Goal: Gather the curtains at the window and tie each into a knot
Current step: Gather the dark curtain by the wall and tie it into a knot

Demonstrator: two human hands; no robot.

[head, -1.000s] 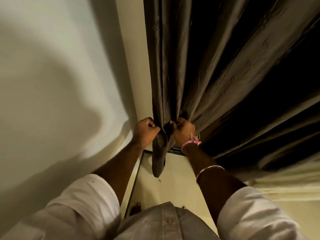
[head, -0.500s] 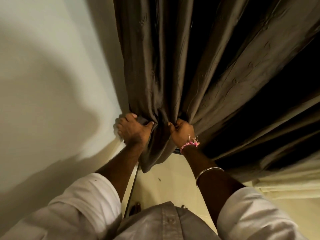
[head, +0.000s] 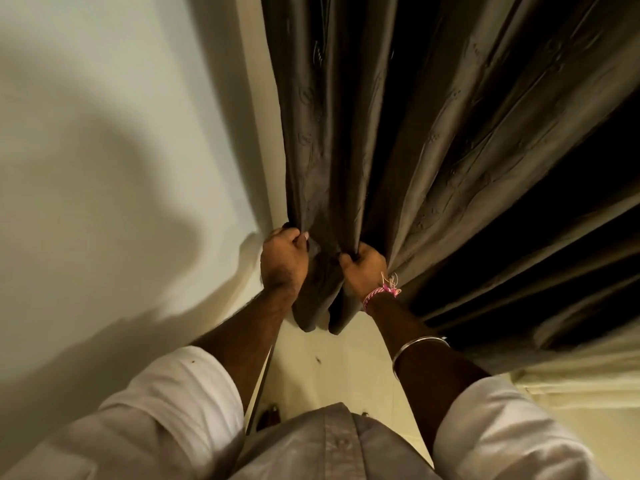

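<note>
Against the wall [head: 104, 202], your left hand [head: 282, 261] and right hand [head: 363, 271] each clench folds of the brown curtain [head: 381, 150] near its hem, likely bunching it narrow enough to knot.

Both arms reach forward, left hand [head: 284, 259] and right hand [head: 365, 271] clenched.
</note>
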